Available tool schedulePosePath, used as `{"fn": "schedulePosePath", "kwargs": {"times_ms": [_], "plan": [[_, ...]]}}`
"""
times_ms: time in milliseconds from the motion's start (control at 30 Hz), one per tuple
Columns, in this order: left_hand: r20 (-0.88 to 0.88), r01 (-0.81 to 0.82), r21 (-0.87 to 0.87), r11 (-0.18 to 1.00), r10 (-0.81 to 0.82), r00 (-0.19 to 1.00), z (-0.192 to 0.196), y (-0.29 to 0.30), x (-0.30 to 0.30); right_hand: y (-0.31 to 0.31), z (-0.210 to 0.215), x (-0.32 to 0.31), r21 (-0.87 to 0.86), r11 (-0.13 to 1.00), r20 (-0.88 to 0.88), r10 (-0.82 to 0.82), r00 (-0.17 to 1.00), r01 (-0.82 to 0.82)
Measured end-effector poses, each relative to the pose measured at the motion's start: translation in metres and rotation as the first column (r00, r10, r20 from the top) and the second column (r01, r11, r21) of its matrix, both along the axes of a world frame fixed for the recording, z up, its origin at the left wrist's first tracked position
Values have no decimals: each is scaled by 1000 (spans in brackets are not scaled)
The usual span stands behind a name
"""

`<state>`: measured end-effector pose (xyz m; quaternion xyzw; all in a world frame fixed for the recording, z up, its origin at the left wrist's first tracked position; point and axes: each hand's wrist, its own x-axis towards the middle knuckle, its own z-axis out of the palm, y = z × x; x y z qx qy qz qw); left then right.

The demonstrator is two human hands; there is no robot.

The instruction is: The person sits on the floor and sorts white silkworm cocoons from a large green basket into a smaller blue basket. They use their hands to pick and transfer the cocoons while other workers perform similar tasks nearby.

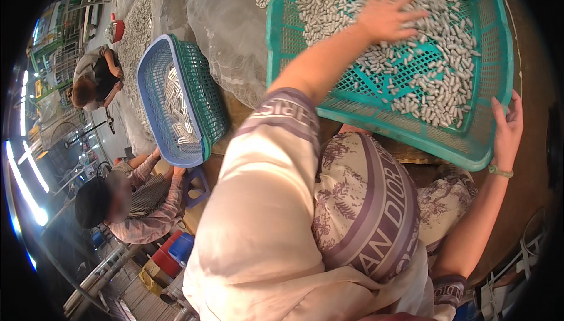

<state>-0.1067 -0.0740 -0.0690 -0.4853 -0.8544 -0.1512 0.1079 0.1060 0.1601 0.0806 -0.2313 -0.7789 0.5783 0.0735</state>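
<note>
A large green plastic basket (388,112) with slotted walls and floor fills the upper right. Many small grey-white, capsule-shaped pieces (437,94) lie across its floor, with patches of the green lattice showing between them. My left hand (390,16) reaches over the basket's left wall, fingers spread, palm down on the pieces. At the near right corner, my right hand (509,130) grips the basket's rim, its thumb over the edge. I cannot make out what material the pieces are.
Left of my basket, a blue basket (154,94) nested with a green one holds longer pale pieces. A person in a plaid sleeve (138,227) has hands near it. Farther off, another person (94,80) leans by a heap of pieces (138,27). Clear sheeting (226,33) lies between.
</note>
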Motion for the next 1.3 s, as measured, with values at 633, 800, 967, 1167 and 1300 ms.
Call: {"fn": "schedulePosePath", "kwargs": {"times_ms": [633, 800, 967, 1167, 1300], "plan": [[56, 107, -180, 978, -98, 994, -5, -73, -11, -22, 8, -9, -27, 999, -24, -47, 999, 47], [278, 336, -252, 908, -265, 924, 3, -138, 64, -16, 6, -8, -9, 999, 25, -36, 999, 36], [251, 553, 61, 831, -549, 797, 19, -12, 96, -23, 13, -7, 36, 999, 30, -18, 999, 17], [-203, 56, -146, 988, -85, 976, 10, 37, 7, -35, 17, -4, -41, 999, -9, -16, 1000, 15], [129, 131, -30, 991, -126, 984, -14, -69, -12, -32, 11, -5, -37, 999, -18, -35, 999, 35]]}}
